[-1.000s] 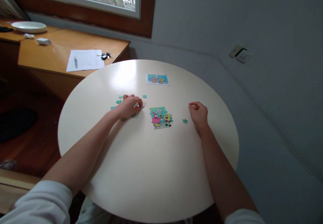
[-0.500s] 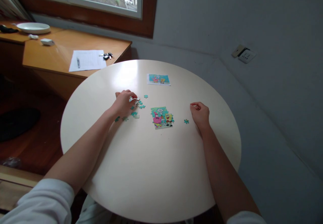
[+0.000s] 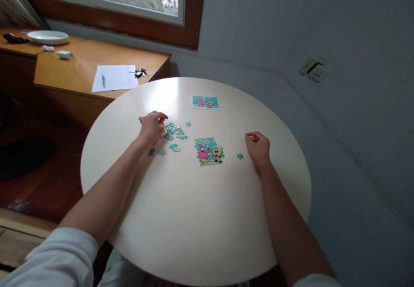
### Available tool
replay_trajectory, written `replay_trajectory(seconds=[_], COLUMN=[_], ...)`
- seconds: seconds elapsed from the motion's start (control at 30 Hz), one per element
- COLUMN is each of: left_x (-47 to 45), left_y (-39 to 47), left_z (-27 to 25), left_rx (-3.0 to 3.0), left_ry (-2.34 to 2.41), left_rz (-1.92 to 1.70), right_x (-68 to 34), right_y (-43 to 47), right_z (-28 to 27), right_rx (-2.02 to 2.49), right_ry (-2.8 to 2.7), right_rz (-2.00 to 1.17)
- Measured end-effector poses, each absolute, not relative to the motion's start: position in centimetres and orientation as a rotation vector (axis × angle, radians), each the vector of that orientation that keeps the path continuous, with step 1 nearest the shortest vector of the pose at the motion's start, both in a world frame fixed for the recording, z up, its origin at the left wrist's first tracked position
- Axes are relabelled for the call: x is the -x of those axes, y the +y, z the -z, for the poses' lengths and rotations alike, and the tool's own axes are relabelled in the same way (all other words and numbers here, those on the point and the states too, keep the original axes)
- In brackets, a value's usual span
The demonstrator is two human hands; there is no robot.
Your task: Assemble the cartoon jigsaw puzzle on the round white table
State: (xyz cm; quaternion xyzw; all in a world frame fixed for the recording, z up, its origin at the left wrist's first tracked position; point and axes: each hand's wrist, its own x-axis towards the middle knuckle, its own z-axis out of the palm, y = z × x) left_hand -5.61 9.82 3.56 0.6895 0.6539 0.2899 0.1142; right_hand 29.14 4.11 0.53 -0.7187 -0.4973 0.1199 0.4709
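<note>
My left hand (image 3: 152, 125) hovers at the left edge of a loose heap of teal jigsaw puzzle pieces (image 3: 174, 129), thumb and forefinger apart, with no piece visible between them. The hand hides part of the heap. Right of the heap lies a partly joined jigsaw puzzle (image 3: 208, 151) showing a pink, a pale and a yellow cartoon figure. My right hand (image 3: 258, 146) rests on the table with its fingers curled in, and nothing shows in them. Just left of it is a single puzzle piece (image 3: 239, 156).
A small reference picture (image 3: 205, 102) lies flat at the back of the round white table (image 3: 194, 218). Behind, a wooden desk (image 3: 84, 48) holds paper (image 3: 113, 78), keys (image 3: 139, 72) and a white dish (image 3: 48, 37). The wall (image 3: 339, 127) stands to the right.
My left hand has drawn back left from over the heap, its fingers now spread apart, uncovering more pieces. The light piece at its fingertips is no longer there. My right hand stays put.
</note>
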Motion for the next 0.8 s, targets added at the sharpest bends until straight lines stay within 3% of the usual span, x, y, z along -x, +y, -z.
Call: replay_trajectory(seconds=[0.8], left_x=[4.7], left_y=[9.6], left_z=[-1.8], left_rx=[-2.177], left_ry=[1.779], left_rz=[-0.703], right_x=[-29.5], right_y=[4.3], right_z=[-0.1], right_rx=[1.735], right_ry=[-1.23], right_rz=[-0.296])
